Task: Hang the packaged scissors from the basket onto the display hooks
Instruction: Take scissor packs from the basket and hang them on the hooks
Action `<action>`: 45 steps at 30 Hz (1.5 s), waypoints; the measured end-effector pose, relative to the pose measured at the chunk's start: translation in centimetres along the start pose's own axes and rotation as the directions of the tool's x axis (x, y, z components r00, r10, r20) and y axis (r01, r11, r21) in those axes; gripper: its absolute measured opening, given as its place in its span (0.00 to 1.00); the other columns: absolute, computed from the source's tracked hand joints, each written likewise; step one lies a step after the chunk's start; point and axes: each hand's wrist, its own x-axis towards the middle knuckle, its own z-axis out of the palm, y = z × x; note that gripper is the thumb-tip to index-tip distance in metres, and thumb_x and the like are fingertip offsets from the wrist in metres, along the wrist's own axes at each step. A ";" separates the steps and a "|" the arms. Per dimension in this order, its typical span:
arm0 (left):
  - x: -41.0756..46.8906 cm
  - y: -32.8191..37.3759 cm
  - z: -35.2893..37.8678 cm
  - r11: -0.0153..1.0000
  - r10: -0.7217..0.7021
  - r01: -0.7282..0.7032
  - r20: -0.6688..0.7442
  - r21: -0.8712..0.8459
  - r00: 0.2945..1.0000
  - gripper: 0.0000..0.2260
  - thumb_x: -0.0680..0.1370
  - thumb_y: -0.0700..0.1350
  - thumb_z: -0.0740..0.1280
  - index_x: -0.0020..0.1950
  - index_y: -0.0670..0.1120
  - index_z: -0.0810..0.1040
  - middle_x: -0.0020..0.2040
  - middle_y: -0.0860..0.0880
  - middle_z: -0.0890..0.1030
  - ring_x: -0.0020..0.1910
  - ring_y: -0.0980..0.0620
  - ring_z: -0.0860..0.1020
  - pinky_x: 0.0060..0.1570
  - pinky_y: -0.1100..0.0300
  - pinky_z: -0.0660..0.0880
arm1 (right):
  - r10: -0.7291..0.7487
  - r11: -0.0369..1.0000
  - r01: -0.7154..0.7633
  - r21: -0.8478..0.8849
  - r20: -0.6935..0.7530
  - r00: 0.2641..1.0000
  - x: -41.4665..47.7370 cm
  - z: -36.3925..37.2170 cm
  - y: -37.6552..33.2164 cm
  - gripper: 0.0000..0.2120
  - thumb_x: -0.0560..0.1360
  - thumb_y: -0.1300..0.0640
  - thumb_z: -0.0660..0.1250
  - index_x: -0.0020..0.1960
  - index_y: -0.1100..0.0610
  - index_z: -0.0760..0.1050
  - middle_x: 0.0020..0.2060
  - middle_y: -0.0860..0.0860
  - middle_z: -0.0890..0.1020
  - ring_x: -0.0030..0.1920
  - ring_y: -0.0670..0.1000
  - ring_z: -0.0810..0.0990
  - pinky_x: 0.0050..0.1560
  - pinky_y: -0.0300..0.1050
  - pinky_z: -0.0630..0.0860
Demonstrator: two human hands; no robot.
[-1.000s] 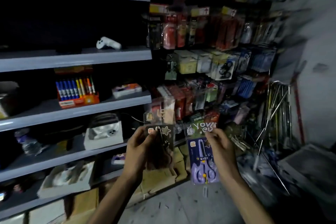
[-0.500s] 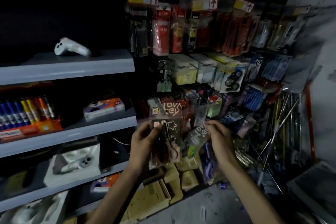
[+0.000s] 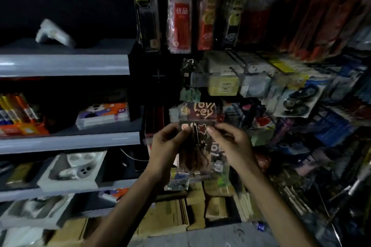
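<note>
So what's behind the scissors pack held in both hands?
Another pack peeks out at its right edge, lettering and cup icon showing; the held pack and right hand cover the rest.

The scissors pack (image 3: pixel 195 146) stands upright at frame centre, a clear sleeve over dark card with a red star and blurred dark scissors inside. Its header at 12 o'clock bears pale orange lettering. The left hand (image 3: pixel 168 142) pinches its 9 o'clock edge just under the header, and the right hand (image 3: pixel 232 146) pinches its 3 o'clock edge at the same height. A second pack (image 3: pixel 217 158), tilted, with pale letters and a cup drawing, shows at 4 o'clock behind the first, partly under the right hand.
</note>
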 end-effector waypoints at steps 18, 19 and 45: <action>8.8 2.7 4.4 0.932 0.317 -0.243 -0.276 0.270 0.907 0.11 0.82 0.44 0.71 0.63 0.42 0.83 0.51 0.49 0.87 0.48 0.58 0.85 0.47 0.64 0.79 | -0.033 0.991 0.036 0.127 -0.020 0.999 6.6 -3.1 5.6 0.04 0.79 0.55 0.72 0.45 0.49 0.83 0.39 0.44 0.85 0.41 0.41 0.82 0.42 0.33 0.75; 8.8 2.8 4.4 0.934 0.314 -0.245 -0.273 0.259 0.910 0.10 0.83 0.44 0.71 0.60 0.42 0.84 0.50 0.49 0.87 0.46 0.57 0.84 0.47 0.62 0.79 | -0.035 0.991 0.038 0.129 -0.028 0.999 6.8 -3.0 5.7 0.05 0.79 0.55 0.72 0.45 0.49 0.83 0.38 0.43 0.85 0.41 0.42 0.82 0.42 0.34 0.75; 7.1 5.3 3.8 0.901 0.389 -0.370 -0.046 0.226 0.920 0.17 0.85 0.36 0.63 0.71 0.49 0.79 0.46 0.33 0.75 0.47 0.52 0.77 0.50 0.65 0.77 | 0.018 0.970 0.006 0.244 -0.096 0.995 12.7 0.6 1.6 0.12 0.78 0.49 0.72 0.58 0.54 0.84 0.50 0.46 0.87 0.52 0.44 0.84 0.50 0.34 0.77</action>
